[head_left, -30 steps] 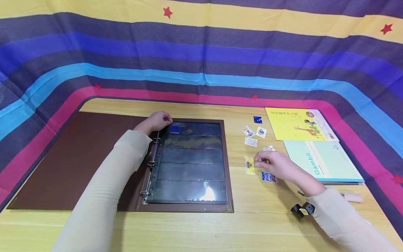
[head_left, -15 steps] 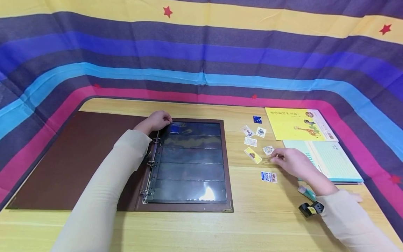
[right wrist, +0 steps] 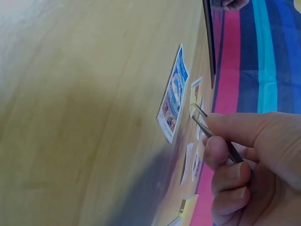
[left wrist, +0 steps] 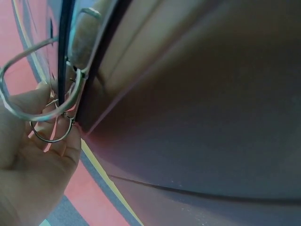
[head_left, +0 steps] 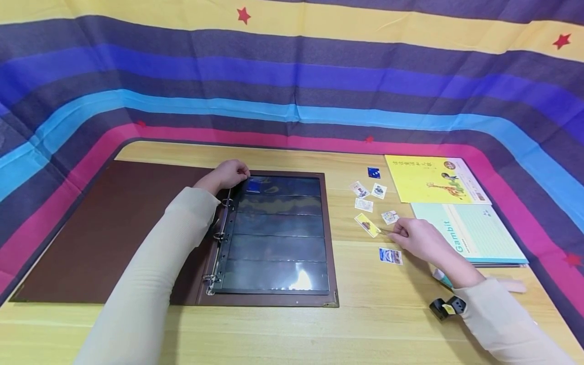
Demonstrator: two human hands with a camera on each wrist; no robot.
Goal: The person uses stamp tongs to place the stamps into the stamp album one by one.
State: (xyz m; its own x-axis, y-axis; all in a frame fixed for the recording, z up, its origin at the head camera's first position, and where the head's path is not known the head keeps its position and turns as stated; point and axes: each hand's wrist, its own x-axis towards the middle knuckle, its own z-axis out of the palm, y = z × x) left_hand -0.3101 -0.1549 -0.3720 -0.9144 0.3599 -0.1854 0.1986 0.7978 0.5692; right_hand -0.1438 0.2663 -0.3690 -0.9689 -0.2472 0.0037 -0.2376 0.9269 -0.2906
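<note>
My left hand (head_left: pixel 230 174) pinches the top left corner of the black pocket page (head_left: pixel 278 225) in an open brown ring binder (head_left: pixel 269 300). In the left wrist view, its thumb and fingers meet around the page edge beside a metal ring (left wrist: pixel 41 115). A small blue stamp (head_left: pixel 253 186) sits in the top pocket. With my right hand (head_left: pixel 417 237) I hold metal tweezers (right wrist: pixel 221 139) between thumb and fingers. Their tips are at the lower right corner of a yellow stamp (head_left: pixel 367 225); whether they grip it I cannot tell. A blue stamp (head_left: pixel 390 256) lies just below.
Several loose stamps lie right of the binder, among them a dark blue stamp (head_left: pixel 373 173) and a pale stamp (head_left: pixel 363 205). Further right are a yellow booklet (head_left: pixel 435 180) and a light blue notebook (head_left: pixel 474 235). A striped cloth (head_left: pixel 292 91) hangs behind the table.
My right hand has shifted right from beside the yellow stamp, and the tweezers now show. The yellow stamp has turned from upright to slanted. The left hand has stayed still.
</note>
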